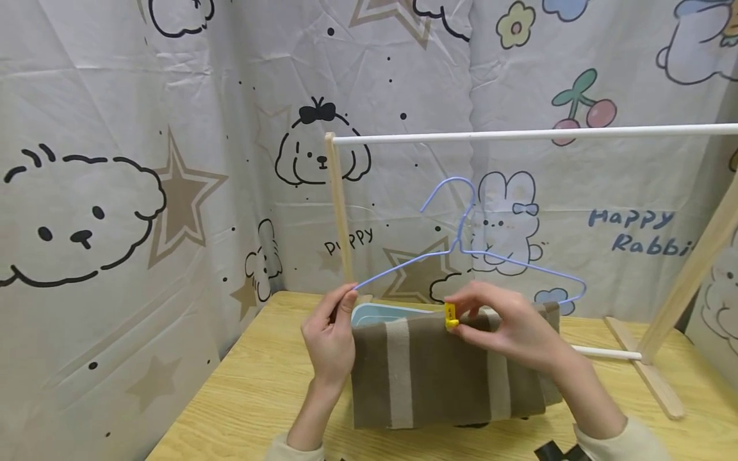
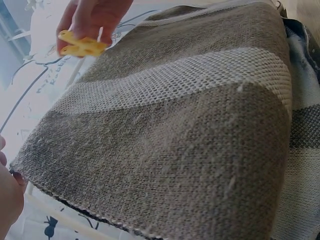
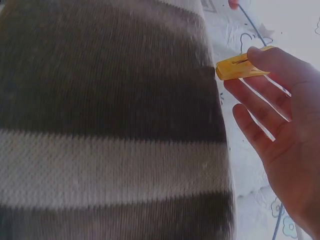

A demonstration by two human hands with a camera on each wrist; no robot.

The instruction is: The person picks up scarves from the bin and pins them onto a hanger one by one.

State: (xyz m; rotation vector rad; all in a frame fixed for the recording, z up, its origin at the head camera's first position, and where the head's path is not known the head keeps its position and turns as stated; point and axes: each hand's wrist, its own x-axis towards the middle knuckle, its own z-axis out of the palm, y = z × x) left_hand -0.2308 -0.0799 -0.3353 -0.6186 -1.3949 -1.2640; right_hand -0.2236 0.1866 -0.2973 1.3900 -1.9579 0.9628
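A brown knitted cloth [image 1: 450, 378] with pale stripes hangs folded over the bottom of a blue wire hanger [image 1: 403, 261], whose hook points up. My left hand [image 1: 331, 330] pinches the hanger's left corner, right at the cloth's upper left corner. Between the thumb and fingers of my right hand [image 1: 507, 320] is a yellow clothespin [image 1: 451, 316], at the cloth's top edge near its middle. In the right wrist view the clothespin [image 3: 240, 66] meets that edge, the other fingers spread behind it. The left wrist view shows the knit [image 2: 165, 135] close up.
Behind the cloth, a light blue basin [image 1: 377, 313] stands on the wooden table [image 1: 230, 403]. A rack with a white top rail [image 1: 519, 134] and wooden posts [image 1: 692, 275] spans the back right. A printed curtain [image 1: 277, 57] hangs beyond the table.
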